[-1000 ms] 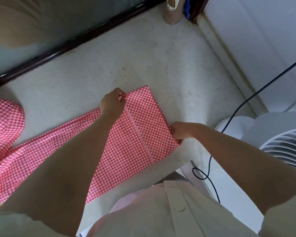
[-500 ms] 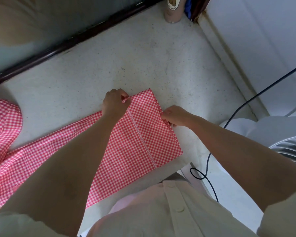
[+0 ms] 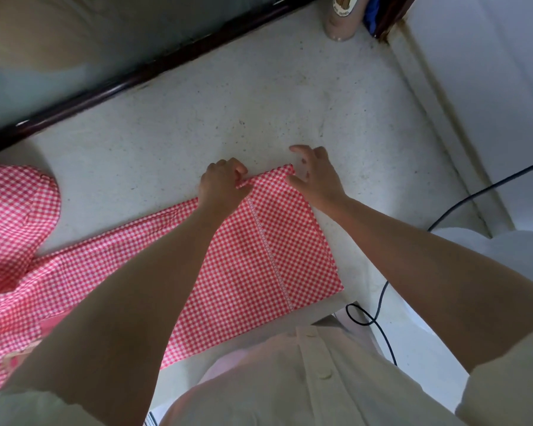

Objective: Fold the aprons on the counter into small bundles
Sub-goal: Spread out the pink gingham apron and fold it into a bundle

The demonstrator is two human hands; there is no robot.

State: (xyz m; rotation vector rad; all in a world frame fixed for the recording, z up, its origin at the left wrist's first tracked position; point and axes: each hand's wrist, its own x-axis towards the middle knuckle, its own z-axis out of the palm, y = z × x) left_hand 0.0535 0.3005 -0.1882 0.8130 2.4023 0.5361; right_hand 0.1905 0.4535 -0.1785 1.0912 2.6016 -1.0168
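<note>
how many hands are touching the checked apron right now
2. The left hand pinches the far edge of the apron. The right hand is at its far right corner, thumb on the cloth, fingers loosely spread. No other hand is in view.

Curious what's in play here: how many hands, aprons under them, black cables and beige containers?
Hands: 2, left hand, right hand
Aprons under them: 1, the checked apron
Black cables: 1
Beige containers: 1
Total: 5

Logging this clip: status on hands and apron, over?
Left hand pinches apron far edge. Right hand open, thumb on far corner. Apron flat on counter, no bundle yet. Cable off right, clear of cloth.
</note>
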